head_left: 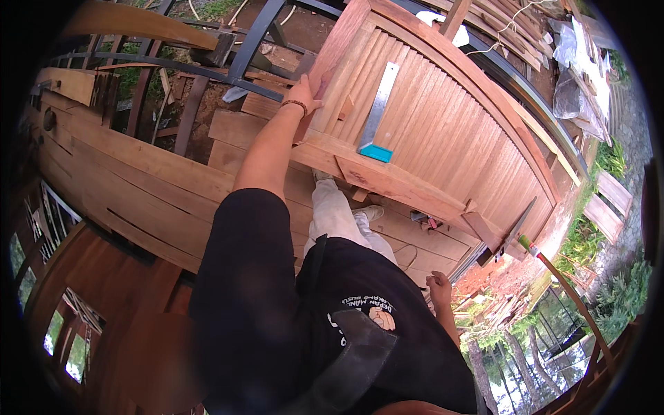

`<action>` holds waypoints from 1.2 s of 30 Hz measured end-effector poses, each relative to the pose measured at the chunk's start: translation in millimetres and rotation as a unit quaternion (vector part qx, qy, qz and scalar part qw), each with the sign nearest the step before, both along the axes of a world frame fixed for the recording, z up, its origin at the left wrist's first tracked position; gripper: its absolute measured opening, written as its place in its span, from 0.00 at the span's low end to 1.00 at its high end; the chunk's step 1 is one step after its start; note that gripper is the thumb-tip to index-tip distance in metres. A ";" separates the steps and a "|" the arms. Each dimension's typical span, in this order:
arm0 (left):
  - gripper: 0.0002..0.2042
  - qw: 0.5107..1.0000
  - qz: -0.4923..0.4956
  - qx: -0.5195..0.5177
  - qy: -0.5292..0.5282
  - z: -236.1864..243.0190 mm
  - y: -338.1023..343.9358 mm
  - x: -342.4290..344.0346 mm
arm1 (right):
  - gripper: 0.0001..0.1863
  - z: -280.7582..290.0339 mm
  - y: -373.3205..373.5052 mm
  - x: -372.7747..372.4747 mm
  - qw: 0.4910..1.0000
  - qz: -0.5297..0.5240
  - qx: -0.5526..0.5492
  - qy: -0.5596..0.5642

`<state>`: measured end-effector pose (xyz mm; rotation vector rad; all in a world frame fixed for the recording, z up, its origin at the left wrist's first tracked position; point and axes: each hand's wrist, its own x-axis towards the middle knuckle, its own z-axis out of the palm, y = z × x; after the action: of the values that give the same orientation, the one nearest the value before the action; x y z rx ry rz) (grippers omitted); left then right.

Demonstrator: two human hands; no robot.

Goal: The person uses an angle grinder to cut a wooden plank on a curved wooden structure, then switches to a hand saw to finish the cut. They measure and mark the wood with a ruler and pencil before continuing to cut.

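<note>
The left hand (pixel 302 97) is on the left end of a big wooden panel (pixel 335 52) with lots of thin slats, so the step seems to be keeping the panel steady or checking it. The panel lies slanted in front of the person, past their feet. I can't tell if the left grip is squeezing the wood or just leaning on it, because some of the fingertips don't show. The right hand (pixel 438 287) is down by the person's side, away from the panel. Its fingers look bent, but I can't tell if that grip has anything in it. A metal square (pixel 377 151) with a blue-green handle lies loose on the slats, and a little wood bit (pixel 346 108) is just beside it. I think the next move calls for keeping the panel still and not letting the square slide off. Some things are hard to see. What holds the panel up is mostly hidden under it. A long dark blade (pixel 519 221) is by the right corner, maybe a saw. A small pink and black thing (pixel 430 221) on the wooden floor (pixel 394 235) is too tiny to name.
</note>
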<state>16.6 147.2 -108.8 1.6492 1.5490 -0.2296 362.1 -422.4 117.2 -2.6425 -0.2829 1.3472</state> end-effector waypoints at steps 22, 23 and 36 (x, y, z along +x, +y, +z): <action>0.53 0.999 0.015 -0.033 0.007 -2.8 -16.4 4.9 | 0.24 -9.4 -12.7 -45.6 0.995 -0.085 -0.001 0.046; 0.52 0.999 0.017 -0.037 0.007 -1.8 -22.4 2.0 | 0.24 -5.0 -17.2 -51.6 0.996 -0.065 -0.037 0.040; 0.49 0.999 0.036 0.027 0.000 -11.8 -25.3 0.5 | 0.20 -34.1 3.0 -55.6 0.995 -0.057 0.009 0.085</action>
<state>17.1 121.9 -120.6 1.6302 1.6239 -0.1501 306.4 -419.4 83.0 -2.4681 -0.1188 1.5122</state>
